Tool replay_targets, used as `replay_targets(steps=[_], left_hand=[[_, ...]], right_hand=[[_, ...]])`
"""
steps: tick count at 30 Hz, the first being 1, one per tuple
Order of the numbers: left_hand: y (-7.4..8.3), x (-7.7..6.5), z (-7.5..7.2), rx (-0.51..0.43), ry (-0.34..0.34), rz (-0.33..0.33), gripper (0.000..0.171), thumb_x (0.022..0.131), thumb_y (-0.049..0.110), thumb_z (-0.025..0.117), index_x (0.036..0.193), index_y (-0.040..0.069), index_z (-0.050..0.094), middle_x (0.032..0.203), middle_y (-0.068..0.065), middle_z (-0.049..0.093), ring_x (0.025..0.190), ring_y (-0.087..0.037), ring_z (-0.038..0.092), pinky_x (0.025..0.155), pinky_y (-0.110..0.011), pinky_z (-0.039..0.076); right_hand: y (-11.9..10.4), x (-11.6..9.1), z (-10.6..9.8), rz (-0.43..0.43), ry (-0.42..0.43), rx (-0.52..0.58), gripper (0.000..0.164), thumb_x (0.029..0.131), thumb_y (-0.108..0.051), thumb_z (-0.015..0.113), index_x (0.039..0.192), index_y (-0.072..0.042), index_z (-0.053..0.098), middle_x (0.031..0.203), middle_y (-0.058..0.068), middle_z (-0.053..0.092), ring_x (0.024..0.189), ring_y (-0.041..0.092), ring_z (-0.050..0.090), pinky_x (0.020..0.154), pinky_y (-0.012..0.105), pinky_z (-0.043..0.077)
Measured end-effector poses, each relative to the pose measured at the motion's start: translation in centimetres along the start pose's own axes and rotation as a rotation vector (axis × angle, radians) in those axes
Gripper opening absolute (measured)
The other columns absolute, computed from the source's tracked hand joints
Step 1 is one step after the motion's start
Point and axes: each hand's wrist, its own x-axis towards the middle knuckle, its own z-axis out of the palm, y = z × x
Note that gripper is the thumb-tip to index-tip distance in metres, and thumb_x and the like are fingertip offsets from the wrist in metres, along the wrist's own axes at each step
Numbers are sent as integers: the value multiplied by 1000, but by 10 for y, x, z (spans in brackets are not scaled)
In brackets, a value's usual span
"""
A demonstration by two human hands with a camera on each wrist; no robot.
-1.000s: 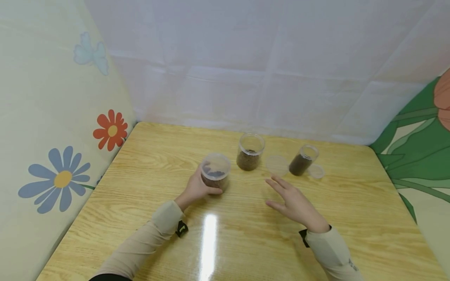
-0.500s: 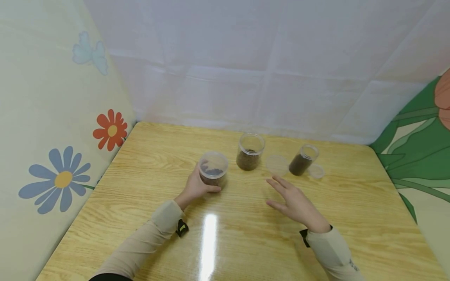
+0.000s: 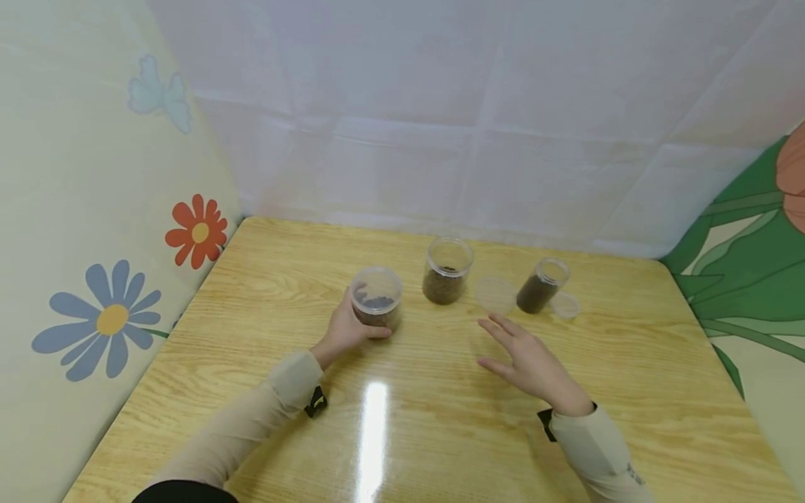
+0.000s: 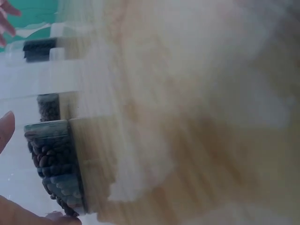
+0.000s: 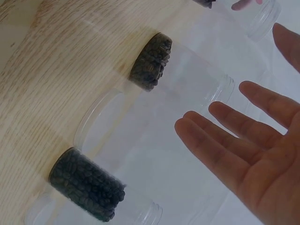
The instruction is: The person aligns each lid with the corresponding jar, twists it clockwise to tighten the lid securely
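Observation:
My left hand grips a clear round jar low on its side, thumb along the front. Dark beans fill its lower part, seen close up in the left wrist view as a pile of beans. Whether a lid covers this jar I cannot tell. To its right stands a second clear jar, uncovered and partly filled with brown beans. My right hand hovers in front of a clear flat lid, its fingers extended and holding nothing; the right wrist view shows the palm apart from the jars.
A narrower uncovered jar of dark beans stands at the right, with a small clear lid beside it. The wooden table meets a white cloth backdrop at the rear. Flower-printed panels rise at both sides.
My left hand has shifted the gripped jar slightly left and farther back, away from the second jar. My right hand has stayed nearly still, and the other jars and lids have not moved.

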Motion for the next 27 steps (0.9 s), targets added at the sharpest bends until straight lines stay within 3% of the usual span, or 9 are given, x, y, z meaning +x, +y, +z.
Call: replay_targets(steps=[8,21,27], left_hand=[[0,3,-2,21,-28,-24,104,52,14,89,137,10,29,134,-16,41,124,-31,36,104,-47,24],[-4,7,-4,18,-60,-3,105,53,15,88,138,10,27,132,-15,42,123,-30,37,104,-45,24],[-5,9,-6,23,-75,-32,107,52,18,89,138,12,27,133,-13,41,124,-30,36,105,-46,22]], right_hand=[[2,-1,1,-7,-3,-9,58,81,-22,69,129,1,46,129,28,44,109,43,49,82,52,45],[3,-2,0,-14,-2,-10,58,82,-23,68,129,2,46,129,28,43,109,43,49,83,51,45],[2,-3,1,-6,-6,-13,58,82,-23,68,129,2,46,129,28,43,109,43,49,83,52,44]])
